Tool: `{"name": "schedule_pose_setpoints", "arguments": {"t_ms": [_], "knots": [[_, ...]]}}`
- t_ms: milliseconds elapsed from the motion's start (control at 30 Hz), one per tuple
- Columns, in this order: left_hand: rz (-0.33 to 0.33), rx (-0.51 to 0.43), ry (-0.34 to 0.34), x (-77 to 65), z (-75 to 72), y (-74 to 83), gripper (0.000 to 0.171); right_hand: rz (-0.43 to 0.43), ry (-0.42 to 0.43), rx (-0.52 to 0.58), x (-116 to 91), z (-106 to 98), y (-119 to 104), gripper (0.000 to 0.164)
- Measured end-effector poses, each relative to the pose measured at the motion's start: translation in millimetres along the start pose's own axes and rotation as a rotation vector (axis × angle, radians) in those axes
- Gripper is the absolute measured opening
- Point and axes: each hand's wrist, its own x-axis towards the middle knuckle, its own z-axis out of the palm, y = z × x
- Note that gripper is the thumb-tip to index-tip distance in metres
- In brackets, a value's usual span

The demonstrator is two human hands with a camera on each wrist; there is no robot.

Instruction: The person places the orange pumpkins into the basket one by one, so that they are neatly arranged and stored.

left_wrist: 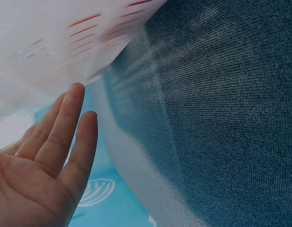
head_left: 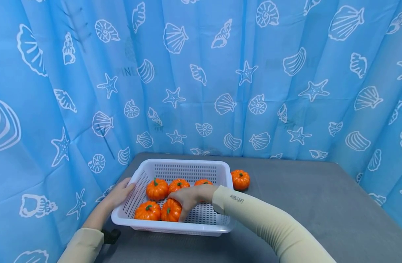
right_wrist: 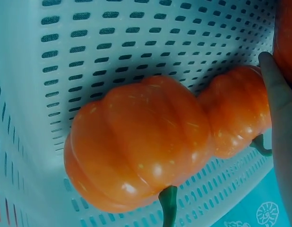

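Note:
A white slotted plastic basket (head_left: pixel 174 227) holds several glossy orange pumpkins with green stems. My left hand (head_left: pixel 121 191) grips its left rim, thumb over the edge; in the left wrist view, the fingers (left_wrist: pixel 58 137) reach up along the outside wall. My right hand (head_left: pixel 185 201) reaches in over the right side and grips a front pumpkin (head_left: pixel 170 211), fingers spread over it. Left of that one sits another pumpkin (head_left: pixel 147 211). Behind are two more pumpkins, one at left (head_left: pixel 156 190) and one in the middle (head_left: pixel 178 185). The right wrist partly covers a pumpkin (head_left: pixel 203 181).
One pumpkin (head_left: pixel 240 179) lies outside the basket, close by its right wall, on the grey cloth-covered table (head_left: pixel 303 201). A blue curtain (head_left: pixel 201 91) with white shells and starfish hangs behind and along the sides. A dark object (head_left: pixel 111 236) shows beside the left wrist.

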Motion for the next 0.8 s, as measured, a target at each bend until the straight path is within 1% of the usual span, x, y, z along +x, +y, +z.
{"name": "schedule_pose_setpoints", "arguments": {"t_ms": [133, 300, 567, 800], "knots": [[0.008, 0.002, -0.005, 0.3, -0.3, -0.2, 0.052, 0.005, -0.005, -0.001, 1.2, -0.2, 1.2, 0.083], [0.006, 0.0, -0.014, -0.2, -0.7, 0.4, 0.053, 0.031, -0.025, 0.071, 2.1, -0.3, 3.4, 0.086], [0.008, 0.0, -0.014, 0.3, 0.2, 0.4, 0.051, 0.067, -0.051, 0.118, 0.8, -0.2, 5.8, 0.088], [0.002, -0.003, -0.011, 0.6, 0.1, 0.4, 0.051, 0.085, -0.068, 0.082, 0.4, 1.5, 6.2, 0.09]]}}
